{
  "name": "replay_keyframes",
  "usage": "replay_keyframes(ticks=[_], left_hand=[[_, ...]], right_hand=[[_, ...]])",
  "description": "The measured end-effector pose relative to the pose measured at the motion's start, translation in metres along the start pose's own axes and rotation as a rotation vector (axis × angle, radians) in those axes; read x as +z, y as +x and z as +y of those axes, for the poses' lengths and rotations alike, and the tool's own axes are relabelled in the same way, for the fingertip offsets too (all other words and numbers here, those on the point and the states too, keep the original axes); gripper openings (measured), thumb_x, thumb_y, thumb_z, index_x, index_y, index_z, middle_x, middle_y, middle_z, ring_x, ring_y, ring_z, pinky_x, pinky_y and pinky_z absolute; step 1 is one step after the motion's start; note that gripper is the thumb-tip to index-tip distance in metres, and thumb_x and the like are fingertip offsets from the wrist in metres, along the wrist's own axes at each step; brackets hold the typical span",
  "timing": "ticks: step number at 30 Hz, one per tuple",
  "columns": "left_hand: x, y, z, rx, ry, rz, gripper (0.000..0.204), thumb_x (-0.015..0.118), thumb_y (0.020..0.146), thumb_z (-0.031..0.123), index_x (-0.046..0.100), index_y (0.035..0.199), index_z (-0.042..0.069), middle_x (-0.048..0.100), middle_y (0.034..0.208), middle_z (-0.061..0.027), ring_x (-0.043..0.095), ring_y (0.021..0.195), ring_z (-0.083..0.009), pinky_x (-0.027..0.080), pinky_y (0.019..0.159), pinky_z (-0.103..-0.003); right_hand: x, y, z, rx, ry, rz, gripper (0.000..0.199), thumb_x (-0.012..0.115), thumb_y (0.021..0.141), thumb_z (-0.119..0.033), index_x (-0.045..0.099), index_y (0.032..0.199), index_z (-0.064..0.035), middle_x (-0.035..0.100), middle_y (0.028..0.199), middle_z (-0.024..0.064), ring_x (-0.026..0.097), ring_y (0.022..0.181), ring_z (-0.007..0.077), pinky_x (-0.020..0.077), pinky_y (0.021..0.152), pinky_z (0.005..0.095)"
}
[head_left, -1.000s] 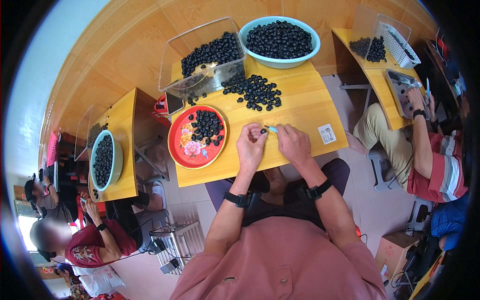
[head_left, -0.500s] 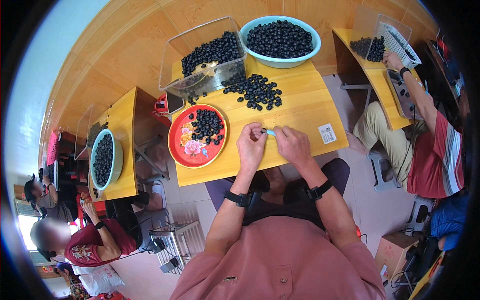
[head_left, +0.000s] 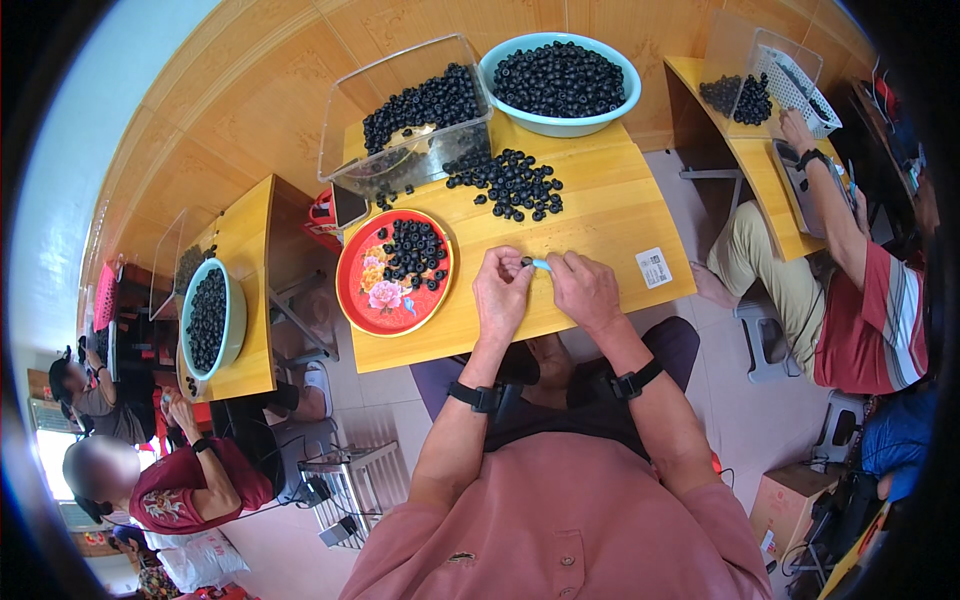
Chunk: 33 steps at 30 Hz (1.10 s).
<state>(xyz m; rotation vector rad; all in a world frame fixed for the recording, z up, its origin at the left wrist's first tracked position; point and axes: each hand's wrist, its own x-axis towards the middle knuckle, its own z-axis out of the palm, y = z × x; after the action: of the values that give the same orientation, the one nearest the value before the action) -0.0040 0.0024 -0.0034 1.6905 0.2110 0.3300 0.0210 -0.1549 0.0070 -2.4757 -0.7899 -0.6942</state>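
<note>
My left hand (head_left: 502, 293) and my right hand (head_left: 585, 290) meet over the near edge of a yellow wooden table (head_left: 600, 215). Left fingertips pinch a small black round piece (head_left: 526, 262). Right fingers hold a thin light-blue tool (head_left: 541, 265) whose tip touches that piece. Left of my hands lies a red flowered tray (head_left: 375, 295) carrying black pieces. A loose heap of black pieces (head_left: 510, 182) sits on the table beyond my hands.
At the table's far edge stand a clear plastic bin (head_left: 405, 120) and a light-blue basin (head_left: 560, 75), both full of black pieces. A white label (head_left: 654, 267) is stuck on the table. Other people work at neighbouring tables to the right (head_left: 860, 290) and lower left (head_left: 190, 480).
My hands have stayed together at the same spot with small finger shifts. The person on the right has stretched an arm up toward the white basket on their table.
</note>
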Motion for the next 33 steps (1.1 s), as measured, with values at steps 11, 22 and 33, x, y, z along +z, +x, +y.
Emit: replay_keyframes(ticks=[11,22,33], left_hand=[[0.0,-0.001,-0.005,-0.015,-0.173,0.03,0.029,0.075,0.088,-0.008,0.062,0.113,-0.001,0.063,0.094,-0.0025,0.063,0.084,-0.0085,0.052,0.078,-0.023],[-0.048,-0.004,0.019,0.359,0.214,0.187,0.018,0.076,0.085,-0.005,0.074,0.101,0.002,0.065,0.091,-0.0072,0.062,0.081,-0.0162,0.051,0.074,-0.028],[-0.091,0.021,0.021,0.14,0.034,0.236,0.019,0.077,0.088,-0.002,0.072,0.106,0.002,0.06,0.091,0.0029,0.056,0.076,-0.005,0.049,0.069,-0.023]], right_hand=[[0.0,0.003,0.002,0.129,-0.106,-0.059,0.007,0.064,0.088,-0.011,0.066,0.094,-0.0079,0.064,0.078,0.0088,0.072,0.073,0.0274,0.0577,0.06,0.0414],[0.005,-0.002,0.005,0.108,-0.086,-0.014,0.006,0.062,0.087,-0.008,0.065,0.092,-0.0075,0.062,0.076,0.0091,0.069,0.069,0.0279,0.0566,0.058,0.0413],[0.004,-0.002,0.006,0.117,-0.058,-0.002,0.011,0.061,0.086,-0.007,0.067,0.095,-0.0075,0.063,0.077,0.0103,0.07,0.071,0.0291,0.057,0.06,0.0424]])
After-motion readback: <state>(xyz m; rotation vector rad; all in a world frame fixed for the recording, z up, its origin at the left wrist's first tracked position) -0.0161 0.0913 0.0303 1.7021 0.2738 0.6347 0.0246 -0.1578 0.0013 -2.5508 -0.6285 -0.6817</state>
